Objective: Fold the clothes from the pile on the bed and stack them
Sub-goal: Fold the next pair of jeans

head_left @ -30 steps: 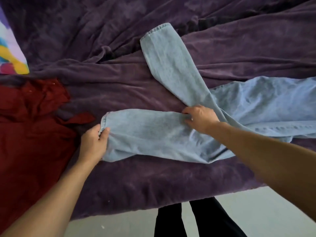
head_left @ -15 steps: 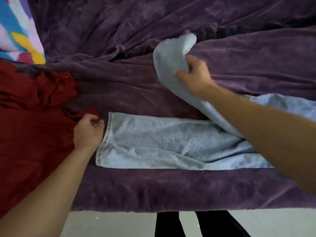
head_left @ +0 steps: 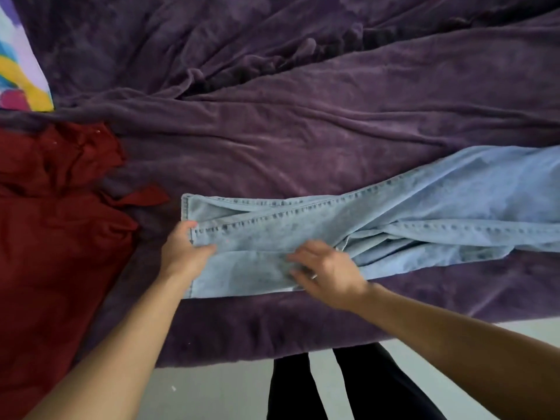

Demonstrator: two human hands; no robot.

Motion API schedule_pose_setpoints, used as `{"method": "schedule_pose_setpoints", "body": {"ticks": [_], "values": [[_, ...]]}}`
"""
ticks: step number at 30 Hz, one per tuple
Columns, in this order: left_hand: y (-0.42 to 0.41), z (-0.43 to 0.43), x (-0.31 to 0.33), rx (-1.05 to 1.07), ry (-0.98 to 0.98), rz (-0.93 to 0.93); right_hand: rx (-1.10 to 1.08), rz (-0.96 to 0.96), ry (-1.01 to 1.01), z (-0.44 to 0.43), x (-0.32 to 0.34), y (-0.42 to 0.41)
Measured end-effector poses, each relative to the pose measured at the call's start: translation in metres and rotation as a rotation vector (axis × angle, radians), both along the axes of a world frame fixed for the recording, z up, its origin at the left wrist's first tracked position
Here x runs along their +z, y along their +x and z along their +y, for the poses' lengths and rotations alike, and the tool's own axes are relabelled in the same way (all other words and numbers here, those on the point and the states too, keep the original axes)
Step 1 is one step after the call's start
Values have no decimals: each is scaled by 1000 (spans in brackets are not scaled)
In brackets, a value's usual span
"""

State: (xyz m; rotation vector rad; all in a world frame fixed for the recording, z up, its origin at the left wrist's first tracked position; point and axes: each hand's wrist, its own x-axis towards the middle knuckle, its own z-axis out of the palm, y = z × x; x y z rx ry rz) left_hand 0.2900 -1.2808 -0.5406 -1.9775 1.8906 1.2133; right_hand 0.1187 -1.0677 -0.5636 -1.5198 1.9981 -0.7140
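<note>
Legs of jeans [head_left: 303,231] laid together, crosswise folds left; left hand [head_left: 185,253] pinches hem [head_left: 185,207], right hand [head_left: 330,271] fingers loose on denim. Unfolded: red garment [head_left: 54,222]; no stack seen.

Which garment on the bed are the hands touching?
The light blue jeans: both the left hand and right hand are on them; the dark red garment lies untouched.
</note>
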Motion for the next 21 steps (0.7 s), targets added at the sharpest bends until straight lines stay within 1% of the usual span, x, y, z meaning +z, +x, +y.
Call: {"method": "schedule_pose_setpoints", "body": {"ticks": [2,3,4,5,7,8,9,11,13,15,17,18,19,20,21], "values": [[3,-6,-2,37,-113,40,-217,128,-15,7,4,-27],[7,-13,-4,46,-152,79,-308,190,27,14,5,-42],[10,-20,-3,42,-196,111,-373,248,112,23,5,-56],[14,-29,-3,35,-232,123,-402,305,238,33,3,-67],[14,-43,0,34,-264,136,-380,395,475,54,-4,-83],[12,-46,3,34,-260,144,-365,406,514,61,-7,-87],[8,-49,6,29,-265,163,-370,409,493,66,-5,-90],[3,-51,14,15,-304,191,-427,409,374,72,6,-91],[3,-49,20,6,-299,179,-446,430,285,88,23,-85],[7,-43,19,7,-199,137,-375,437,340,112,30,-70],[14,-32,14,3,-55,79,-261,358,553,126,28,-55],[17,-26,10,-12,-9,34,-244,325,628,125,24,-52],[20,-20,7,-20,-2,-24,-255,298,633,121,20,-50],[22,-14,4,-15,-29,-60,-291,275,546,113,18,-49],[23,-10,0,11,-58,-85,-332,288,400,101,14,-46]]}}
